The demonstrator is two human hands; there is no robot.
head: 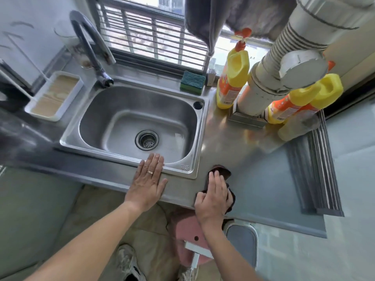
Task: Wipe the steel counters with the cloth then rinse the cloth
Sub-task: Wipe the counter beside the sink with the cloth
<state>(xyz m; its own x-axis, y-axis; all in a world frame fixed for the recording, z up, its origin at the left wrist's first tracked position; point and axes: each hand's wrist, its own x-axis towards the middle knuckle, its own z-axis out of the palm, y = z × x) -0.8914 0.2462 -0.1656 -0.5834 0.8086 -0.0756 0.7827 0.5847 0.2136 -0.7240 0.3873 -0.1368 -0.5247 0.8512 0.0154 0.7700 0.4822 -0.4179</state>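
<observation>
Pressing the dark cloth [227,179] flat against the steel counter [249,159] with the right hand [215,197], fingers laid straight over it rather than pinching, right at the front edge beside the sink's near right corner. Bracing on the counter's front strip with the left hand [148,181], spread flat, fingertips reaching over the sink [125,122] rim.

Working this close to the edge, probably risking a stroke toward the body dragging the cloth off the counter and down onto the pink stool [188,236] or the floor. Leaning on a palm over damp steel, possibly risking a slip toward the basin.

Looking farther back, likely risking a wide sweep to the right catching the yellow bottles [233,82] standing around the white pipe [263,84], tipping one over or pushing it along. Possibly nudging the green sponge [192,82] off the sink's back rim when wiping there. Leaving rinsing under the tap [91,47] not yet begun, with the basin looking dry.
</observation>
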